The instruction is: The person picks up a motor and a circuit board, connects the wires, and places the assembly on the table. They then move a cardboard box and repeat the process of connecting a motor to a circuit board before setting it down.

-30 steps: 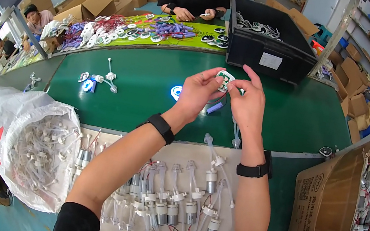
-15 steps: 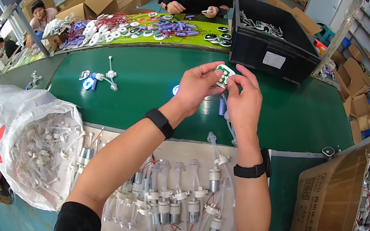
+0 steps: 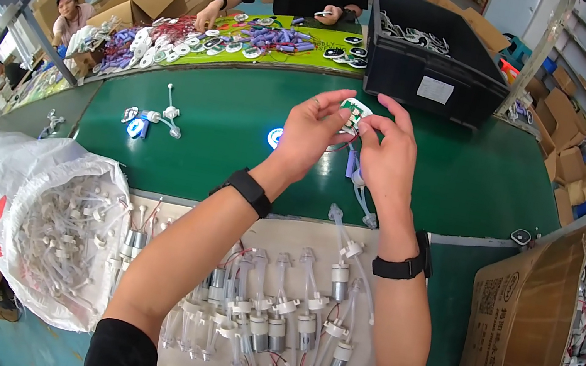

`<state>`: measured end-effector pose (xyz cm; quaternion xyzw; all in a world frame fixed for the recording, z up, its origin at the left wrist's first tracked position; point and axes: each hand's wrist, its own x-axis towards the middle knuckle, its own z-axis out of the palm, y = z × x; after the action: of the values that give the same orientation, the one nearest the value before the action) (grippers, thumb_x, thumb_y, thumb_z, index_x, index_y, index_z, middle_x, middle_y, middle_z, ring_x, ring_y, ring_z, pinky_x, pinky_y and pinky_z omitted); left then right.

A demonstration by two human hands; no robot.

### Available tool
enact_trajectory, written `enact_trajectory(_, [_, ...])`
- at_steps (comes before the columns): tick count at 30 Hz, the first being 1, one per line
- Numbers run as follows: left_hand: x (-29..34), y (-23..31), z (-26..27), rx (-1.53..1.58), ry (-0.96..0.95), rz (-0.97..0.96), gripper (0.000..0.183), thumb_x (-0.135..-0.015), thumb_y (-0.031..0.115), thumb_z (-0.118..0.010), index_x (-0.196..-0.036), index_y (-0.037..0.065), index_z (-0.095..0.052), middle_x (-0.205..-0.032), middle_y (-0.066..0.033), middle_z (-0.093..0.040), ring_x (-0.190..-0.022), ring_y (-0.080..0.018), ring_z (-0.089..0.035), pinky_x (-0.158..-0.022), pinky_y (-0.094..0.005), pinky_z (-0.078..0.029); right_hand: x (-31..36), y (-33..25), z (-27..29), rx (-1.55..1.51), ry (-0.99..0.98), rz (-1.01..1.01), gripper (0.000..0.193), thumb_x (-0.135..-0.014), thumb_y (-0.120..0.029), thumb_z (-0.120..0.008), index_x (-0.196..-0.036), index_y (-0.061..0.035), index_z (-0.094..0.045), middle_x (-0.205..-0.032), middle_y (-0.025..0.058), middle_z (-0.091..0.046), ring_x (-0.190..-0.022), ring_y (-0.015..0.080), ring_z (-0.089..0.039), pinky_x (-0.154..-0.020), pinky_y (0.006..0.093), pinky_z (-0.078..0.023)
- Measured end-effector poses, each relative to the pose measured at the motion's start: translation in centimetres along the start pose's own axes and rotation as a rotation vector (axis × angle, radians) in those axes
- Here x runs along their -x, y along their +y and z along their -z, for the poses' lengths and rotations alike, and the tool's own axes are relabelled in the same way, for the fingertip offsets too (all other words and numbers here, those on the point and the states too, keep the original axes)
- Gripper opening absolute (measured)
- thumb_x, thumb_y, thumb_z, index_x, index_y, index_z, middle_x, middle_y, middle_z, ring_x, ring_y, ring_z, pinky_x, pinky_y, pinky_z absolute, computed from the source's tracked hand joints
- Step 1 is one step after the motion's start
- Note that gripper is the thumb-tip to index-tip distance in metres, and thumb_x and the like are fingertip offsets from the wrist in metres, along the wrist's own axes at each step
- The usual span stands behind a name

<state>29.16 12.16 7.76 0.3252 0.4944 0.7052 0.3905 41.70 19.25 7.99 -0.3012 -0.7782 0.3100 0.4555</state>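
Left of centre on the far green surface (image 3: 228, 105), a lit disc (image 3: 274, 137) lies just beside the left hand (image 3: 306, 135), where a careless wrist could nudge it. The left hand's fingers grip the board (image 3: 354, 117) by its left side, raised over the surface, and a slipping pinch could drop it, while the battery (image 3: 350, 163) just below could strain any joined wires if it snags. The right hand's (image 3: 388, 151) fingers touch the board's right edge, whether pinching it or a wire I cannot tell; too hard a tug could break a joint.
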Motion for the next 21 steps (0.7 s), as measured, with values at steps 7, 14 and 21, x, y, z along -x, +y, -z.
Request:
enact_trajectory(7, [0.4, 0.1, -0.2, -0.038, 0.012, -0.031, 0.033, -0.099, 0.005, -0.059, -0.132, 0.004, -0.060, -0.109, -0.0038, -0.067, -0.095, -0.0096, -0.065, -0.081, -0.0259, -0.060, 0.1, -0.1, -0.3, 0.000, 0.021, -0.064, 0.011, -0.085, -0.008, -0.069, -0.091, -0.0003, -0.074, -0.134, 0.0066, -0.062, -0.097, 0.0257, -0.068, -0.081, 0.0349, -0.053])
enact_trajectory(14, [0.7, -0.1, -0.2, -0.074, 0.040, -0.038, 0.035, -0.099, 0.005, -0.059, -0.133, 0.003, -0.059, -0.107, -0.0041, -0.068, -0.091, -0.0095, -0.065, -0.080, -0.0250, -0.060, 0.6, 0.0, -1.0, -0.024, 0.043, -0.075, 0.011, -0.085, -0.007, -0.069, -0.090, 0.0018, -0.074, -0.130, 0.0071, -0.066, -0.081, 0.0227, -0.070, -0.071, 0.0323, -0.053])
enact_trajectory(21, [0.2, 0.2, 0.6, 0.007, -0.021, 0.079, 0.037, -0.099, 0.004, -0.058, -0.136, 0.001, -0.055, -0.104, -0.0031, -0.067, -0.092, -0.0114, -0.067, -0.085, -0.0270, -0.061, 0.2, 0.3, -0.5, 0.027, 0.036, -0.004, 0.011, -0.086, -0.007, -0.070, -0.091, 0.0019, -0.073, -0.128, 0.0083, -0.068, -0.082, 0.0233, -0.070, -0.072, 0.0315, -0.053])
